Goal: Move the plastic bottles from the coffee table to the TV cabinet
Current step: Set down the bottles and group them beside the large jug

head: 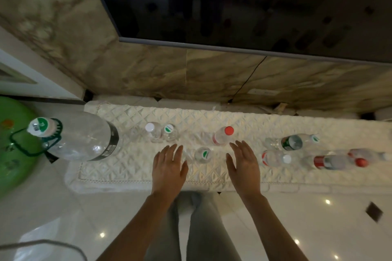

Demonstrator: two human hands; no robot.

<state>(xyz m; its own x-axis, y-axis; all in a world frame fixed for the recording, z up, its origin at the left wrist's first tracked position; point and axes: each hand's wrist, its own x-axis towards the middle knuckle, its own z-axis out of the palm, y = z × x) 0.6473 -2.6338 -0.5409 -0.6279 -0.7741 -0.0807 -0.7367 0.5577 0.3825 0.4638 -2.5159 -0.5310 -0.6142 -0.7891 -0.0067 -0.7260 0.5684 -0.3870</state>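
Note:
Several clear plastic bottles stand on the TV cabinet (265, 125), which wears a white quilted cover. A small green-capped bottle (204, 154) stands between my two hands. My left hand (169, 165) hovers with straight fingers just left of it and holds nothing. My right hand (244, 165) hovers to its right, fingers straight, empty. A red-capped bottle (222, 136) stands just beyond my right fingertips. Two small bottles (161, 131) stand further back on the left. A large water jug (82, 135) with a green handle sits at the cabinet's left end.
More bottles (314, 154) stand crowded at the right end of the cabinet. A dark TV screen (233, 2) hangs on the marble wall above. A green basin (14, 146) lies on the glossy floor at the left. My legs stand close to the cabinet's front edge.

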